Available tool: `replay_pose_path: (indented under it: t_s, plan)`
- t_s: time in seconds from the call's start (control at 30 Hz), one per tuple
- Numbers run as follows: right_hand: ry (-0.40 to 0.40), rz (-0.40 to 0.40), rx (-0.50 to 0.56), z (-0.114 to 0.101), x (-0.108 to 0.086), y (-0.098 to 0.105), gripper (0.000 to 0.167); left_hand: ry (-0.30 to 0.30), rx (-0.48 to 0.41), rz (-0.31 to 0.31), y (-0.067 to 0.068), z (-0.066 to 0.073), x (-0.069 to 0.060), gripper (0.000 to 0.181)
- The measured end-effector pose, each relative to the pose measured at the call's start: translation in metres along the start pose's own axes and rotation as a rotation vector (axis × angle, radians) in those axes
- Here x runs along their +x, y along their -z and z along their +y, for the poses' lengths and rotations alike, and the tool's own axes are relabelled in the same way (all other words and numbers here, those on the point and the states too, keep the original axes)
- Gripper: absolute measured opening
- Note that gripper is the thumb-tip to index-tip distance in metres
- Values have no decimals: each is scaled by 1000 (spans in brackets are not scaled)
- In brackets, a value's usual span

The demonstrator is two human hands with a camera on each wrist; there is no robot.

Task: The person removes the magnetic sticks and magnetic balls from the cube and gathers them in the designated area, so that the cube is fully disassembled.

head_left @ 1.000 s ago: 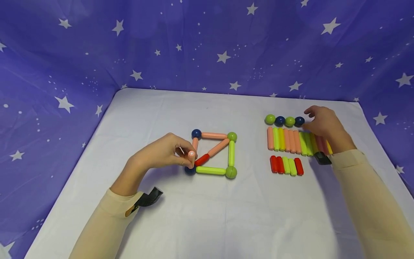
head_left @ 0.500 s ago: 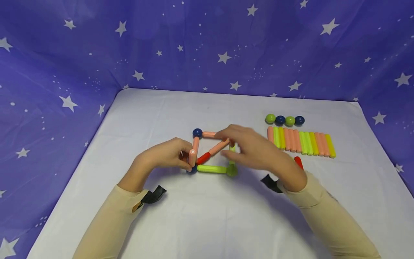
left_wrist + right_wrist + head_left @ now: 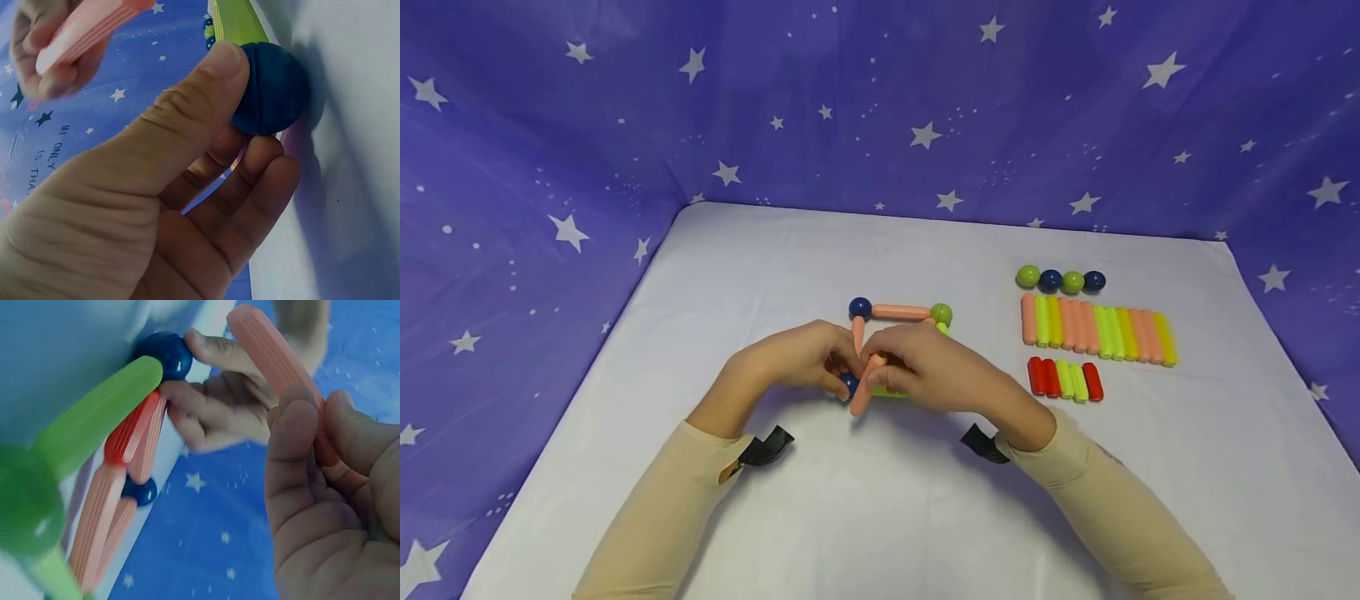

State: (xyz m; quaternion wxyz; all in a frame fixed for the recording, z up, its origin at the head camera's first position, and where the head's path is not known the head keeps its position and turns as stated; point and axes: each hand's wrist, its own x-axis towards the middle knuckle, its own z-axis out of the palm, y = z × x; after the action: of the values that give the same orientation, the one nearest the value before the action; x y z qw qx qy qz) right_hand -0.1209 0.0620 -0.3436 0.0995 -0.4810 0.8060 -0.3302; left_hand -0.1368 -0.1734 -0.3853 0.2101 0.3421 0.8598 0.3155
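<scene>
My left hand (image 3: 793,360) pinches a dark blue ball (image 3: 281,87) between thumb and fingers, at the near left corner of a four-sided figure of sticks and balls lying on the table. A ribbed pink stick (image 3: 278,353) is gripped by my right hand (image 3: 936,367), tilted and apart from that ball. In the right wrist view, a lime stick (image 3: 100,412) and a red stick (image 3: 130,434) reach the ball; a pink stick (image 3: 97,512) continues the red one. The far side shows another blue ball (image 3: 861,308), a pink stick (image 3: 901,312) and a green ball (image 3: 941,314). My right hand hides much of the figure.
At the right, a row of green and blue balls (image 3: 1051,280) lies behind a row of long pink, lime and yellow sticks (image 3: 1078,327). Nearer is a row of short red and lime sticks (image 3: 1064,380). A starry blue cloth (image 3: 917,100) borders the white table (image 3: 880,517).
My right hand has come left from the rows to the figure. It now holds the pink stick that stood upright at my left hand; my left hand stays at the blue ball.
</scene>
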Motion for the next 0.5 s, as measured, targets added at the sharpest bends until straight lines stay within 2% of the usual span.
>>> replay_pose_path:
  t_s: [0.1,0.2,0.3,0.5]
  plan:
    - [-83,49,58,8,-19,11,10,12,28,-7,1,2,1,22]
    - [-189,167,48,18,-44,25,13,30,30,-9,1,3,0,23]
    - [-309,319,-15,35,-72,40,15,38,21,-7,1,2,-1,23]
    - [-649,607,-158,81,-135,75,19,29,25,-5,0,2,-1,23]
